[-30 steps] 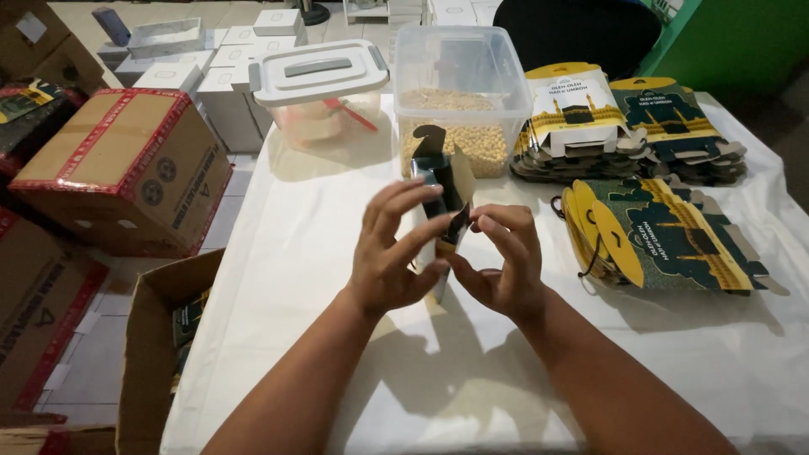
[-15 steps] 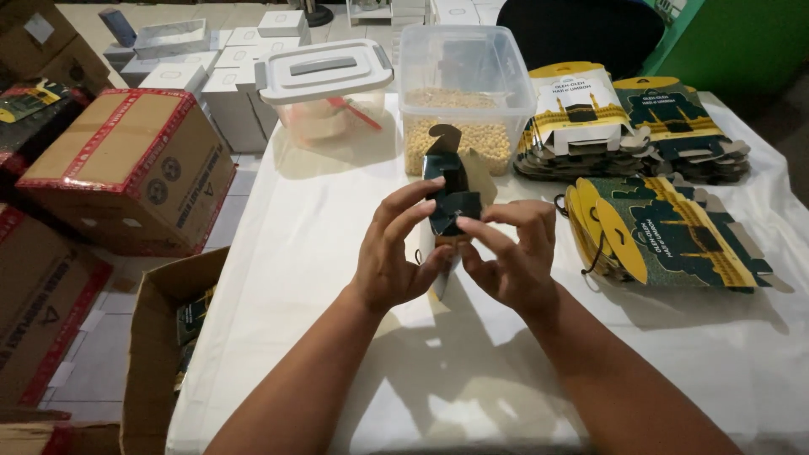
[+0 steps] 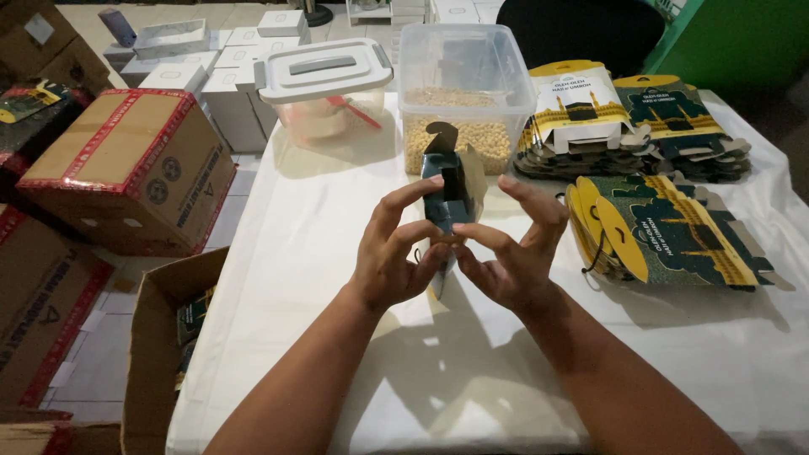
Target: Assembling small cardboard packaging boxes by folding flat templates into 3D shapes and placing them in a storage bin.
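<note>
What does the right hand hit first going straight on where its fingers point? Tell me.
The right hand points up and left, its fingertips already on the small dark box it shares with the left hand. Beyond that likely stands the clear tub of beans, though depth is unclear.

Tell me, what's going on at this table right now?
A person holds a small dark cardboard box above the white table, left hand and right hand pinching its lower part, top flaps open. Behind it stands a clear tub of beans; flat printed box blanks lie stacked to the right.
</note>
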